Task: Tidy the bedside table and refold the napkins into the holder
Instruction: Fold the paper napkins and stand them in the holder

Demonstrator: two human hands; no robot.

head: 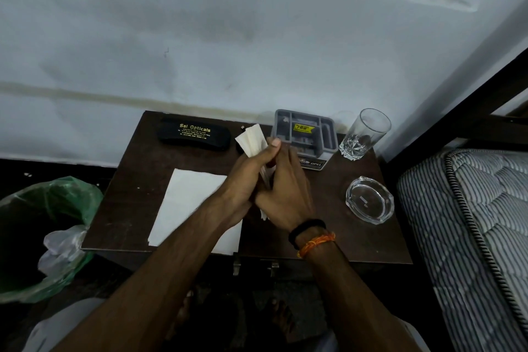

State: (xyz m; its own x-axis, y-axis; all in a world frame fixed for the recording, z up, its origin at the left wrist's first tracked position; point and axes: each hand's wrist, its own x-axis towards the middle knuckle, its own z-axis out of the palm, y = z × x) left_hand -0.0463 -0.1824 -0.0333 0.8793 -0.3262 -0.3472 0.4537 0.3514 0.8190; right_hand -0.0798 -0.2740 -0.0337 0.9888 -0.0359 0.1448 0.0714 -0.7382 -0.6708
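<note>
A folded white napkin (pixel 251 140) sticks up between my two hands over the middle of the dark wooden bedside table (pixel 128 186). My left hand (pixel 248 177) grips it from the left with the thumb raised. My right hand (pixel 285 188) closes on its lower part from the right. Another white napkin (pixel 188 206) lies flat and open on the table, partly under my left forearm. The grey plastic holder (pixel 303 134), with several compartments and a yellow sticker, stands at the back of the table just beyond my hands.
A black spectacle case (pixel 191 136) lies at the back left. A clear drinking glass (pixel 363 134) stands at the back right, a glass ashtray (pixel 370 200) in front of it. A bin with a green liner (pixel 48 223) is left of the table, a striped mattress (pixel 471 223) right.
</note>
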